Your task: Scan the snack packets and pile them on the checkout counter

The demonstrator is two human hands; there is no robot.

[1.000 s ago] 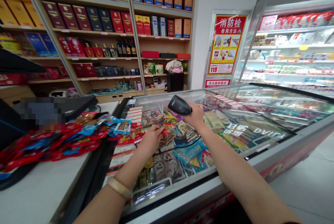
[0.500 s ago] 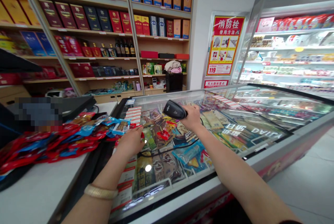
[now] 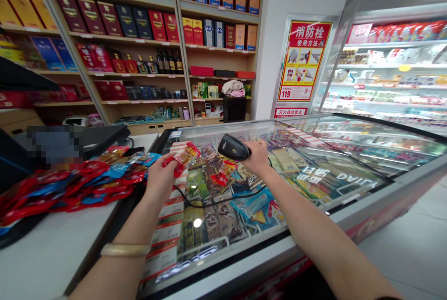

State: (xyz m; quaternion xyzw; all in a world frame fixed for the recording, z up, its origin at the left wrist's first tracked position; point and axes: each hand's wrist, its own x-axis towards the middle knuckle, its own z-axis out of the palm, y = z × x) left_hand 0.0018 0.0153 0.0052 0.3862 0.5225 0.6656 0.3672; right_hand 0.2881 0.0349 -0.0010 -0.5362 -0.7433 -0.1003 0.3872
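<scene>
**One hand on a snack packet, one on the scanner**

So the small red-and-clear plastic snack packet (image 3: 188, 152) was up over the left edge of the glass-topped freezer (image 3: 244, 265), towards its far left corner. Left hand (image 3: 160, 174) had thumb and fingers pinched on its near end. Its long axis ran slantwise, free end pointing towards the far edge and a bit right. Couldn't tell if it touched the glass.

Right hand (image 3: 256, 158) had its fingers wrapped round the black plastic handheld scanner (image 3: 233, 147), nose facing left; trigger finger hidden. A red-and-yellow shiny packet (image 3: 223, 173) lay on the glass below it, and a heap of red and blue packets (image 3: 87, 183) sat on the white counter (image 3: 84, 239) past the left edge.

Looked like the lining-up-to-scan step to me; I'd say the next move called for code facing nose.
</scene>
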